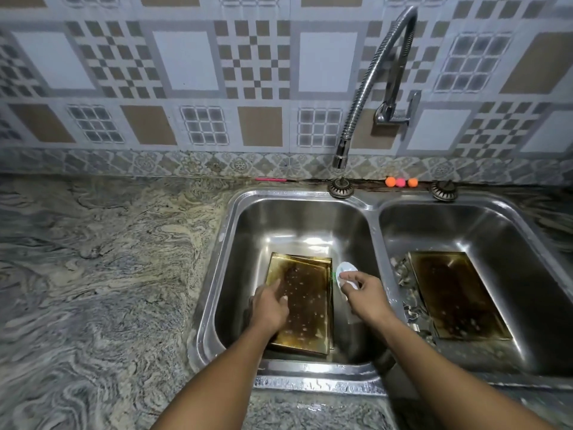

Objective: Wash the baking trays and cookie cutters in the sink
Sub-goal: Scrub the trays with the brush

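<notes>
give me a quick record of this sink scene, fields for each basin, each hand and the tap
left basin: stacked baking trays, brown and spotted, lying flat on the bottom
right basin: one more tray, metal cookie cutters along its left side
left hand: rests on the top tray, fingers fairly straight
right hand: grips a white object, kind unclear
tap: spout above the left basin, no water visible
</notes>
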